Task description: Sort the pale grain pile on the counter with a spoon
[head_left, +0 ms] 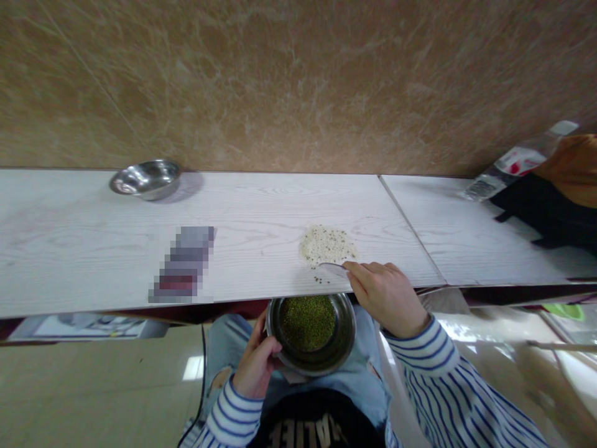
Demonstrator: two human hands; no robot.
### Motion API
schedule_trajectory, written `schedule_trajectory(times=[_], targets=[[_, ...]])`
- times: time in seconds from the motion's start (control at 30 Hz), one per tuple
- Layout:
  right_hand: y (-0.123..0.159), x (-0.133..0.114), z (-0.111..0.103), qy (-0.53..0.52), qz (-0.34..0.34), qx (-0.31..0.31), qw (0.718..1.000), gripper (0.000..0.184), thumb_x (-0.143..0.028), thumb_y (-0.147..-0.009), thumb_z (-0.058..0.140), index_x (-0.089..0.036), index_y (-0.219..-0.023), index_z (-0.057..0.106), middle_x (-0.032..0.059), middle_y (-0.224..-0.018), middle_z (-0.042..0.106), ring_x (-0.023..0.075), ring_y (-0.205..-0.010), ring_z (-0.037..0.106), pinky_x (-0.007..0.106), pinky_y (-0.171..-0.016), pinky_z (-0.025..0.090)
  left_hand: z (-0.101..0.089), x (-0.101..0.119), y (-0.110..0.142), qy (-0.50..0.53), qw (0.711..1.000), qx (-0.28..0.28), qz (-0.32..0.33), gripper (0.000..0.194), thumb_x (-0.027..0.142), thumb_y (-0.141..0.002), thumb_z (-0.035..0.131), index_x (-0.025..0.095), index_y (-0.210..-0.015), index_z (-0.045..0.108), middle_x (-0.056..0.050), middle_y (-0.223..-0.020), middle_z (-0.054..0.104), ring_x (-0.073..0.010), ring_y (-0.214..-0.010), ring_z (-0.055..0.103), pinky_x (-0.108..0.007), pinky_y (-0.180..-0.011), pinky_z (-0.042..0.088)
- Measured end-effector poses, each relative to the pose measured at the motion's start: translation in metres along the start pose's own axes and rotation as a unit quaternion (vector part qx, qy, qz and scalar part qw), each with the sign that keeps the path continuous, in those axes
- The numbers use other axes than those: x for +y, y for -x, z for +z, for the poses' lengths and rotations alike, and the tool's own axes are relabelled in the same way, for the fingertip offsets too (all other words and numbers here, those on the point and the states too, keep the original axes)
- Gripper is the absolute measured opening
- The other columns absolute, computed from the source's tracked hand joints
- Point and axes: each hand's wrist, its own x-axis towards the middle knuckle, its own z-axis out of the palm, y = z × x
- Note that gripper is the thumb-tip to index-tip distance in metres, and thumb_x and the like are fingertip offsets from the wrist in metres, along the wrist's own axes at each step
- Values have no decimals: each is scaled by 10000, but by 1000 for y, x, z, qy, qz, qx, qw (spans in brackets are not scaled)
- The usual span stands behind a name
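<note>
Your left hand (257, 362) grips the bowl (344, 351) by the surface's front edge (252, 300); your right hand (385, 295) pinches a utensil (331, 267), the grain pile (326, 244) leftward and farther back.

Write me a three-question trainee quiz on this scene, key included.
1. What does the left hand hold? A) a plastic bottle; B) a metal bowl of green beans; C) a cup.
2. True or false: the shallow bowl near the wall stands left of the pale grains.
3. Which hand is nearer the pale grains?
Key: 1. B. 2. True. 3. The right hand, gripping a slim utensil.
</note>
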Motion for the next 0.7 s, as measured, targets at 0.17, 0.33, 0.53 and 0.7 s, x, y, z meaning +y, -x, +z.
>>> schedule_trajectory(times=[0.17,0.33,0.53,0.7], targets=[[1,4,-2,4,9,10,1000,251,-206,-883,410,-207,-1059,590,17,-775,679,143,-690,597,292,-648,329,0,1,0,5,1000,2,0,778,102,-521,518,257,-1279,432,9,-771,581,-138,-576,462,-259,-455,396],[-1,-1,-1,-21,-8,9,1000,259,-210,-892,398,-210,-1057,596,20,-759,675,139,-728,598,285,-669,335,1,1,1,9,1000,1,1,781,96,-512,515,260,-1272,433,1,-816,588,-142,-593,479,-262,-461,404],[-4,-4,-1,-28,-15,10,999,256,-201,-889,405,-213,-1058,597,23,-775,679,140,-751,596,282,-683,335,1,1,0,-2,1000,1,4,775,102,-524,509,268,-1276,428,4,-809,587,-145,-584,480,-262,-450,391],[-4,-3,-2,-27,-26,13,999,260,-193,-881,409,-211,-1066,592,29,-788,682,147,-761,596,288,-684,337,0,0,-1,6,1000,1,0,773,100,-523,513,281,-1271,437,3,-838,592,-148,-612,492,-259,-468,384]])
